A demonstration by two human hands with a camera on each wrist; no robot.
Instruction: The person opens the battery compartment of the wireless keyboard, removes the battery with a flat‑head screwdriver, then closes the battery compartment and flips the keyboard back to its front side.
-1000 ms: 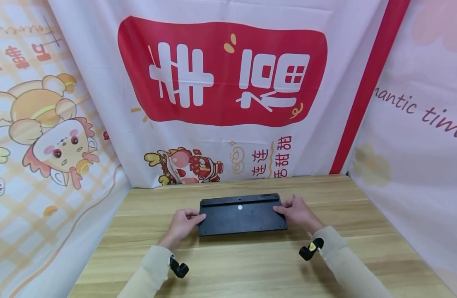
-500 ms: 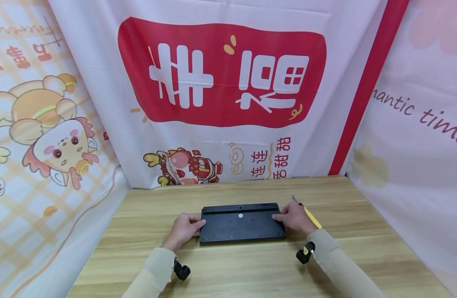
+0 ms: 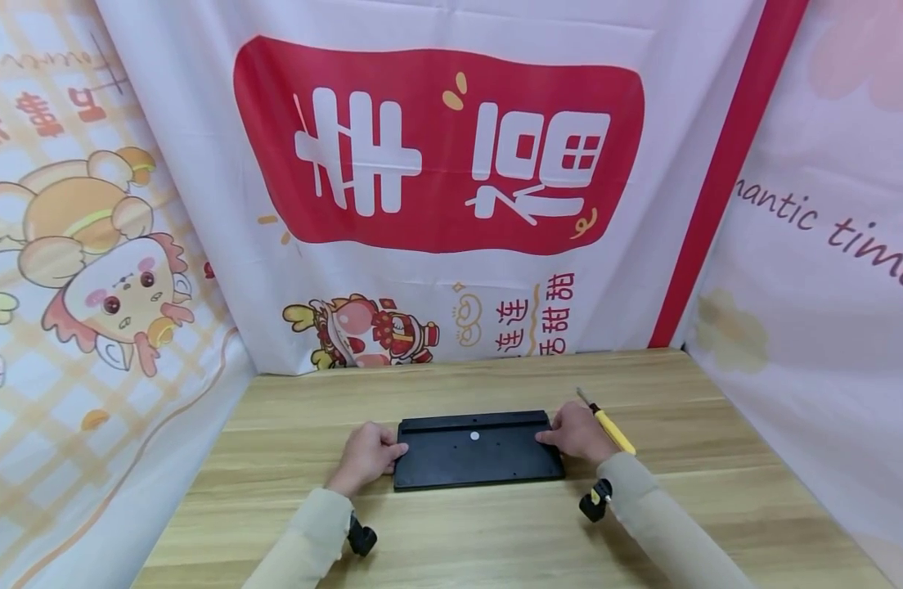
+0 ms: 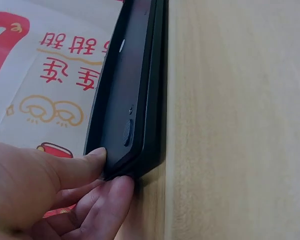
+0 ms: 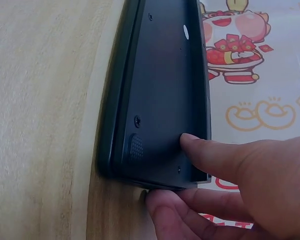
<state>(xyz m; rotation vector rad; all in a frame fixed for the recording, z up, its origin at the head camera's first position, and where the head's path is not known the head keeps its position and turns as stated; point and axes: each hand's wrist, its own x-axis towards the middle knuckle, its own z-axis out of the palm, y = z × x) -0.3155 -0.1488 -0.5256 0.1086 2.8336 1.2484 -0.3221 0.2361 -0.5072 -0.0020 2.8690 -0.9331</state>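
Note:
A black keyboard lies underside up between the two hands in the head view, a raised ridge along its far edge and a round white sticker near the middle. My left hand pinches its left end, thumb on the underside and fingers at the end edge. At the right end, my right hand grips it the same way. The right wrist view shows a screw and a rubber foot at the keyboard's near corner. Another rubber foot appears in the left wrist view. The keys are hidden underneath.
Just right of the right hand, a screwdriver with a yellow and black handle lies on the wooden table. Printed cloth hangs behind the table's far edge, with more cloth along both sides.
Both hands have brought the keyboard down and a little toward the person, keeping their grip at both ends. The screwdriver, mostly hidden behind the right hand before, now shows.

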